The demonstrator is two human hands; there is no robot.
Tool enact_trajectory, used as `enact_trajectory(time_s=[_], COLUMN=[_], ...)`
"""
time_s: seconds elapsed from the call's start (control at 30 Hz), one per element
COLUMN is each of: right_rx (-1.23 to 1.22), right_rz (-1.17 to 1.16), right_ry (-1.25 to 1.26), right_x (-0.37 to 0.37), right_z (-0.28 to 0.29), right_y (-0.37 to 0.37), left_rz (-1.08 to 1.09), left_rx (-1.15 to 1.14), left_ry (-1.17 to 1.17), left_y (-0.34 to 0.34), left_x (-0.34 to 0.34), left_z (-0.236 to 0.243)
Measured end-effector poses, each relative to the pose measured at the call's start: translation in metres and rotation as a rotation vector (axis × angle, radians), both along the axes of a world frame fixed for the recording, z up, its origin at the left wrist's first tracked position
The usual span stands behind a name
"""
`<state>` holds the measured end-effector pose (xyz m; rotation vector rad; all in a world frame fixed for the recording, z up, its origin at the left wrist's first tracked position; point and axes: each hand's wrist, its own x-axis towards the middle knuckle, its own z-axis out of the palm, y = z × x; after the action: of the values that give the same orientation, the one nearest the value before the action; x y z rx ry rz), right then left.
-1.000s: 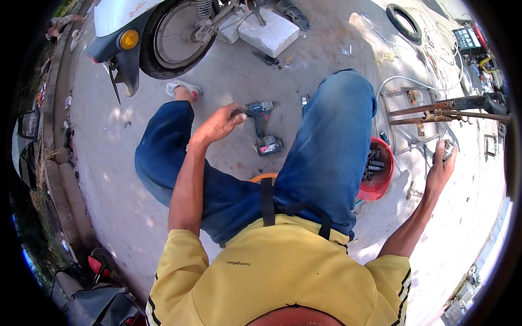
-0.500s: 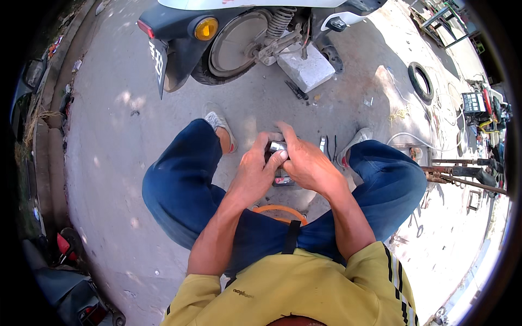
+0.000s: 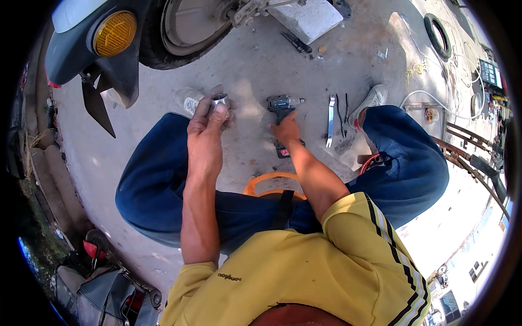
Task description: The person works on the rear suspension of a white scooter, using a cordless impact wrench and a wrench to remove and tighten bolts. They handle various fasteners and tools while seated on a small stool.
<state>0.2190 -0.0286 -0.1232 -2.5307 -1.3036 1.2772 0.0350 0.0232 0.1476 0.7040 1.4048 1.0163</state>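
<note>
My left hand (image 3: 204,120), closed, holds up a shiny silver socket (image 3: 219,99) near my left shoe, its round opening uppermost. To the right, my right hand (image 3: 286,129) is closed around the handle of a dark cordless impact wrench (image 3: 281,102), which is at ground level between my feet. The wrench's metal drive end points right and bears no socket. Its red-and-black battery (image 3: 283,151) shows below the hand. Part of the handle is hidden by my fingers.
Right of the wrench lie a flat silver forked bar (image 3: 330,122) and thin dark rods (image 3: 340,115). Ahead are a scooter's rear wheel (image 3: 187,30), a pale block (image 3: 307,19) and dark tools (image 3: 296,42). A tire (image 3: 436,35) lies far right. An orange seat (image 3: 275,176) is under me.
My hands, together at the socket before, have parted. The left has carried the socket left; the right has moved down to the impact wrench. The view has shifted closer to the scooter.
</note>
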Motion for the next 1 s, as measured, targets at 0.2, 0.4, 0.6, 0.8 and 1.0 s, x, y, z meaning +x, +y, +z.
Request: enact_trajectory(time_s=[0.2, 0.4, 0.6, 0.8, 1.0], right_rx=[-0.024, 0.161, 0.361, 0.724, 0.775], right_rz=[-0.326, -0.384, -0.464, -0.321, -0.343], right_ry=[0.176, 0.333, 0.684, 0.704, 0.863], right_x=[-0.004, 0.019, 0.017, 0.014, 0.010], right_z=[-0.012, 0.029, 0.126, 0.198, 0.217], right_y=[0.006, 0.049, 0.093, 0.069, 0.042], left_rz=[-0.072, -0.239, -0.053, 0.024, -0.082], left_rx=[-0.180, -0.141, -0.076, -0.089, -0.112], left_ry=[0.023, 0.051, -0.149, -0.262, -0.378], left_y=[0.038, 0.081, 0.112, 0.111, 0.101], left_x=[-0.005, 0.001, 0.008, 0.011, 0.037], left_z=[-0.004, -0.057, -0.092, -0.103, -0.069])
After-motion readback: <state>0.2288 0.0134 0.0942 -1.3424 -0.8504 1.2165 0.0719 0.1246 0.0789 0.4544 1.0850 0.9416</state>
